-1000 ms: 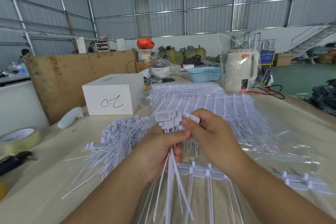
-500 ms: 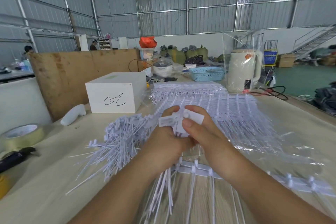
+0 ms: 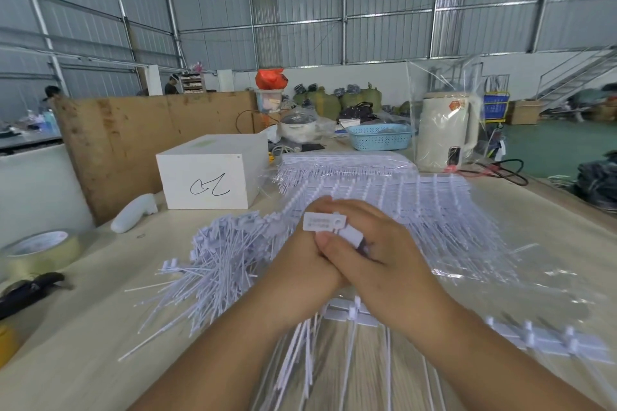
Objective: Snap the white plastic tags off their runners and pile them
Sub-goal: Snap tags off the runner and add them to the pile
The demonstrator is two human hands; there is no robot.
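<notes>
Both hands grip a bunch of white plastic tags over the table.

The left hand (image 3: 300, 270) and right hand (image 3: 377, 264) press together, fingers curled round the held tags (image 3: 323, 221), whose tails hang below the wrists. The loose pile (image 3: 217, 257) lies left of the left hand; uncut runners (image 3: 547, 340) sit right of the right forearm.
</notes>
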